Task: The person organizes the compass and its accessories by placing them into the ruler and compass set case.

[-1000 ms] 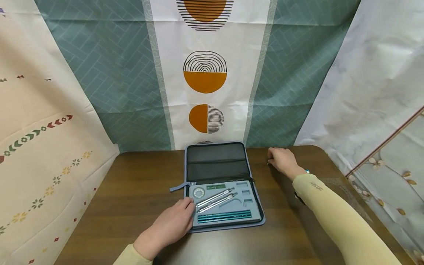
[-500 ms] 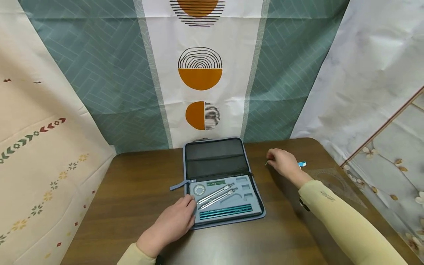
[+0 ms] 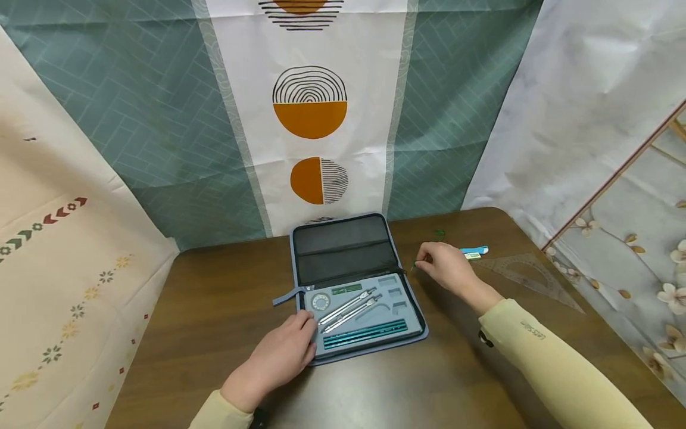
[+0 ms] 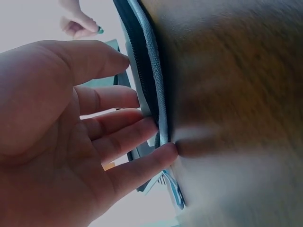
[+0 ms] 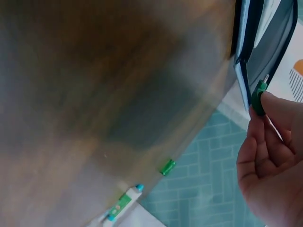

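Note:
A blue zip case [image 3: 345,229] lies unfolded on the table. Its grey tray [image 3: 411,316] holds two silver compasses [image 3: 348,307], dark teal pencils [image 3: 365,333], a round white piece [image 3: 320,302] and a small green item [image 3: 346,289]. My left hand [image 3: 281,351] rests against the case's left edge, fingers mostly straight and fingertips at the zip rim [image 4: 156,78]. Right of the case, my right hand [image 3: 442,268] pinches a small green piece with a metal tip [image 5: 258,97] between thumb and fingers, above the tabletop. Recesses show at the tray's right side.
Behind my right hand lies another small green piece [image 3: 439,232]. A blue item [image 3: 474,251] and a small white-and-green piece [image 3: 473,257] lie beside that hand. Farther right is a transparent set square [image 3: 530,274]. Patterned cloth [image 3: 321,119] hangs behind the table.
My right hand has drawn left and nearer the case, exposing the blue item and the small green piece behind it. The left hand stays at the case's edge. The head view has shifted.

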`<act>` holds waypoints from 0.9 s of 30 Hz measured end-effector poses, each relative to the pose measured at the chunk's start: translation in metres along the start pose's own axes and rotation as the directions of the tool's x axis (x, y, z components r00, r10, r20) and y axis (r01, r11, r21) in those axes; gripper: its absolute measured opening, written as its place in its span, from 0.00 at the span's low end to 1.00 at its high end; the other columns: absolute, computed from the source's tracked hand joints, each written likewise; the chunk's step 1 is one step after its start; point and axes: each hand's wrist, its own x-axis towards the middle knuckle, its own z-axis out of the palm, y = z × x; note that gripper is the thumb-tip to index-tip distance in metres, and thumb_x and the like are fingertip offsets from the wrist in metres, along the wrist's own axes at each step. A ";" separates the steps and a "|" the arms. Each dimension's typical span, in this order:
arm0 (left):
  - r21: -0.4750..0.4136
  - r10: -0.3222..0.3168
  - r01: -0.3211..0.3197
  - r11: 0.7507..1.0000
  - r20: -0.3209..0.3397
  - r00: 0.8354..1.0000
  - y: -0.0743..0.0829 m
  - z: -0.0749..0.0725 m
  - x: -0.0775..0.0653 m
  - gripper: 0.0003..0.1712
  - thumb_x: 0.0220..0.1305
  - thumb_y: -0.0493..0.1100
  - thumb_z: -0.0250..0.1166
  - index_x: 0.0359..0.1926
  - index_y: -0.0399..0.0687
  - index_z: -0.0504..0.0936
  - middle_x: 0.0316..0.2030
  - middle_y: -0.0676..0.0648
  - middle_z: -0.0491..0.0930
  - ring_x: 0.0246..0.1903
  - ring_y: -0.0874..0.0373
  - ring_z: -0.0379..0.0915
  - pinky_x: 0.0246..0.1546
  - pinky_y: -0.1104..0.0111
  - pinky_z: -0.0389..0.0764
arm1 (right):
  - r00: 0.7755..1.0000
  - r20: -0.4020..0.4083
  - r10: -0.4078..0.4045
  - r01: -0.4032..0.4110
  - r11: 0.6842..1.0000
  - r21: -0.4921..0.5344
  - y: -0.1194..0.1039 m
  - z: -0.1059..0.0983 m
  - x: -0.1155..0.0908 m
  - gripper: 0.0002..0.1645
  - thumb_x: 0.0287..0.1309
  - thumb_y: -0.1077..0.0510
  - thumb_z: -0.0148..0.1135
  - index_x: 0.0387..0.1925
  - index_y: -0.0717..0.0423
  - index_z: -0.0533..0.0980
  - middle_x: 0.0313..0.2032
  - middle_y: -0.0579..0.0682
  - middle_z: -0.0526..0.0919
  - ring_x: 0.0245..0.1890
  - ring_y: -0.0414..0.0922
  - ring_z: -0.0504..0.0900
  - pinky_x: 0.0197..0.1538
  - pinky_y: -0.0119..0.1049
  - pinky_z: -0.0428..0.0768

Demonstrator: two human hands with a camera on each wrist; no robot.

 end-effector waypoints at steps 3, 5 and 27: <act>-0.003 -0.015 0.015 1.000 -0.010 1.000 -0.003 -0.003 0.002 0.18 0.72 0.41 0.75 0.57 0.37 0.83 0.59 0.40 0.79 0.55 0.46 0.80 0.50 0.54 0.88 | 1.000 0.000 -0.021 0.021 0.999 0.036 -0.007 0.000 0.002 0.11 0.65 0.64 0.79 0.33 0.50 0.82 0.31 0.45 0.85 0.31 0.44 0.80 0.39 0.47 0.82; -0.013 -0.027 0.027 1.000 -0.009 1.000 -0.005 -0.007 0.002 0.19 0.72 0.40 0.75 0.57 0.36 0.83 0.59 0.39 0.79 0.55 0.46 0.80 0.51 0.53 0.88 | 0.999 0.001 -0.033 0.033 0.998 0.055 -0.010 0.001 0.003 0.11 0.66 0.65 0.78 0.33 0.50 0.82 0.32 0.45 0.85 0.31 0.43 0.80 0.39 0.46 0.82; -0.032 -0.012 0.013 0.999 0.028 1.000 0.000 0.001 0.001 0.20 0.72 0.41 0.75 0.59 0.37 0.83 0.60 0.38 0.79 0.56 0.45 0.79 0.54 0.52 0.87 | 0.937 0.193 -0.292 0.251 0.945 0.210 -0.030 0.000 -0.033 0.13 0.66 0.64 0.79 0.49 0.49 0.89 0.44 0.40 0.88 0.41 0.37 0.83 0.48 0.39 0.87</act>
